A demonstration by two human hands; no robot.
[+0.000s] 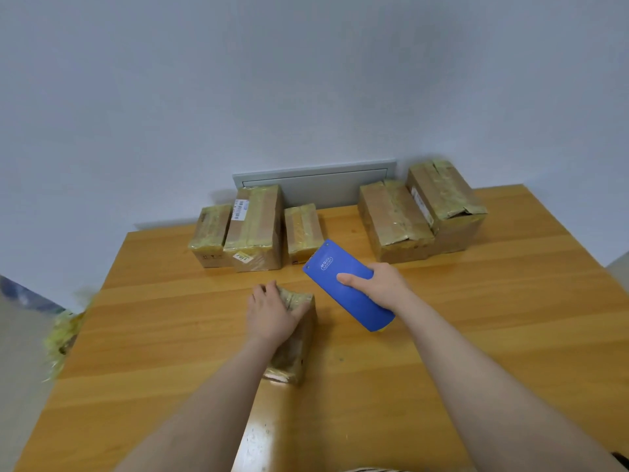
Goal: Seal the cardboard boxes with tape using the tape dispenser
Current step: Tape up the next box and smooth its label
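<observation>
From the head view, a small cardboard box (296, 352) stands just below the middle of the frame on the wooden worktop (163, 335), its long side running away from the person. It is wrapped in glossy, yellowish tape. The left hand (272, 315) lies over its far end, fingers bent down over the far edge and thumb against the right side, so it grips the box from above.

Just to the right, the right hand (381, 284) is wrapped around a blue tape dispenser (362, 306). Its thumb lies across the flat blue face. The dispenser is tilted, its upper end pointing toward the upper left, and it is near the small box without touching it. A bit of yellow shows at its lower end.

Along the far edge of the worktop, against the pale wall, three taped boxes (255, 226) sit side by side left of centre. Two bigger taped boxes (391, 216) sit touching each other on the right. Behind them a grey panel (316, 185) is set in the wall. At the left edge of the frame, beside the worktop, there is a blurred yellowish heap (64, 335); I cannot tell what it is.
</observation>
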